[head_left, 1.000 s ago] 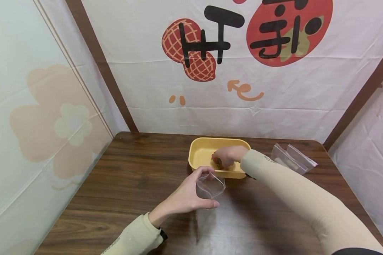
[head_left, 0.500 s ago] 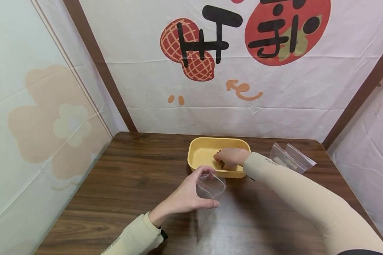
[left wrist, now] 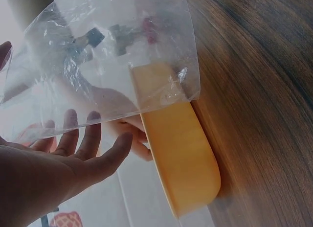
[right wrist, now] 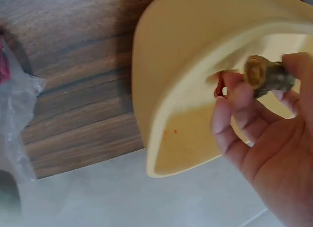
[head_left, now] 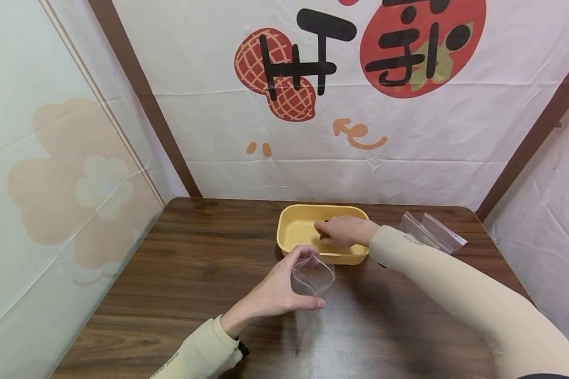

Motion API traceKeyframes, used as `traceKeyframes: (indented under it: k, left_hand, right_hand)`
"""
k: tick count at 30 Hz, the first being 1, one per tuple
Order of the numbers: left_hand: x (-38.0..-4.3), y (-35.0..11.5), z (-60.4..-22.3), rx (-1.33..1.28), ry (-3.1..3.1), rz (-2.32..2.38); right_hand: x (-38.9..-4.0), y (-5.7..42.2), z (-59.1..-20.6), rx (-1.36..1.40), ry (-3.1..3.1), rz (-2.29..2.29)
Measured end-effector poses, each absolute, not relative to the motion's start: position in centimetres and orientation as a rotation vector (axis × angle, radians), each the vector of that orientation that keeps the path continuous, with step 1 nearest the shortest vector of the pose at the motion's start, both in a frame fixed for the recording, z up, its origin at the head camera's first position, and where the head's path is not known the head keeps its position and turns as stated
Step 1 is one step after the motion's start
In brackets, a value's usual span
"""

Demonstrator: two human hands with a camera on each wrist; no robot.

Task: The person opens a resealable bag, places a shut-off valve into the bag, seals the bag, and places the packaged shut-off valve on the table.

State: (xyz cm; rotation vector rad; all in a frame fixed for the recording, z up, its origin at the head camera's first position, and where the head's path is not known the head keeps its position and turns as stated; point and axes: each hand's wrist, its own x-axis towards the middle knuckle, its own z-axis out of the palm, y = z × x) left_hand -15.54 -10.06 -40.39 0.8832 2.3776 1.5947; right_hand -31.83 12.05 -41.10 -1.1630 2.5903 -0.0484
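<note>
My left hand holds a clear zip bag by its spread mouth, thumb on the near side and fingers on the far side. In the left wrist view the bag hangs across the yellow tub, and dark and red shapes show blurred through it. Over the yellow tub, my right hand holds a brass pipe fitting with a hollow round end. A small red part shows at the fingertips in the right wrist view. Whether it is joined to the fitting, I cannot tell.
Two more clear zip bags lie at the back right of the brown wooden table, partly behind my right forearm; something pale is inside. A printed cloth hangs just behind the table. Small reddish specks dot the tub's inside.
My right hand has risen slightly inside the tub and lies flatter, with less of the fitting showing below it. The left hand and its bag have stayed put.
</note>
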Motion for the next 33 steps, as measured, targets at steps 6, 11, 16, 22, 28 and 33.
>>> traceKeyframes:
  k: [6,11,16,22,28,33]
  left_hand:
    - [-15.5,-10.1,-40.3,0.878,2.368,1.591]
    - [-15.6,-10.2,-40.3,0.881,2.366,1.593]
    - [-15.7,-10.2,-40.4,0.902,2.359,1.607]
    - [-15.9,-10.1,-40.7,0.897,2.342,1.625]
    - [-16.1,-9.9,-40.9,0.907,2.319,1.657]
    - [-16.1,-9.8,-41.1,0.892,2.328,1.639]
  right_hand:
    - [-31.6,12.3,-41.4,-1.199,2.575,-0.163]
    - [-31.8,12.5,-41.5,-1.235,2.523,-0.266]
    - [-32.1,12.6,-41.0,-1.188,2.535,-0.298]
    - [-32.4,12.7,-40.2,-1.174,2.565,-0.279]
    - [-32.5,12.5,-39.4,-1.118,2.613,-0.169]
    - [-32.4,12.4,-39.0,-1.037,2.661,-0.084]
